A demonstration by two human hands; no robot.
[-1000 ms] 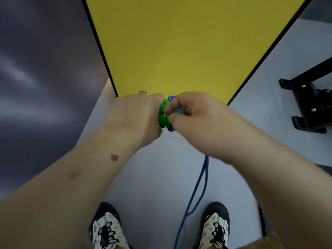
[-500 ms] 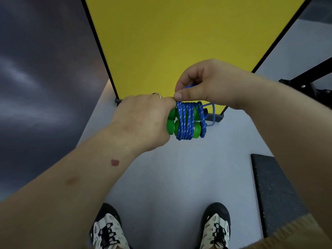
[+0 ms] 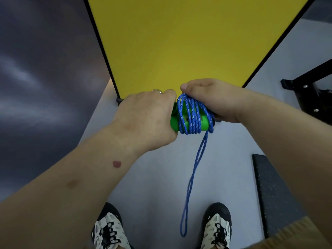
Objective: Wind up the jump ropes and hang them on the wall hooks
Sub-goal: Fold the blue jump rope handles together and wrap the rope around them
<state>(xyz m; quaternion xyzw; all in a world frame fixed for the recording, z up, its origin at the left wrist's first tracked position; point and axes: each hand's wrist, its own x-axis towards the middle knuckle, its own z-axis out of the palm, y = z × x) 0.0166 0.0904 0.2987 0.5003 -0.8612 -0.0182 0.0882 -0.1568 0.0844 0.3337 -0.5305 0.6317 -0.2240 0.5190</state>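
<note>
The left hand (image 3: 143, 117) grips the green handles (image 3: 175, 123) of the jump rope, fingers curled round their left end, a ring (image 3: 156, 90) on one finger. The blue rope (image 3: 191, 115) is wound in many turns around the handles, just at the left hand's 3 o'clock. The right hand (image 3: 213, 99) sits against the bundle's far right side, thumb pointing toward 9 o'clock over the top coils; its fingers are hidden behind the bundle, so it probably clasps the coils, though the grip itself cannot be seen. A doubled loop of rope (image 3: 193, 178) hangs from the bundle toward 6 o'clock, ending between the two shoes (image 3: 215, 229) above the grey floor (image 3: 158, 177).

Half a second ago the right hand was raised above the bundle, pinching the rope at 12 o'clock, and no loop hung below; now it has dropped beside the coils and the loop dangles free.

A yellow panel (image 3: 188, 42) fills the view from 11 to 1 o'clock, and a black frame (image 3: 309, 90) stands at 3 o'clock. A dark mat (image 3: 274, 193) lies at 4 o'clock.
</note>
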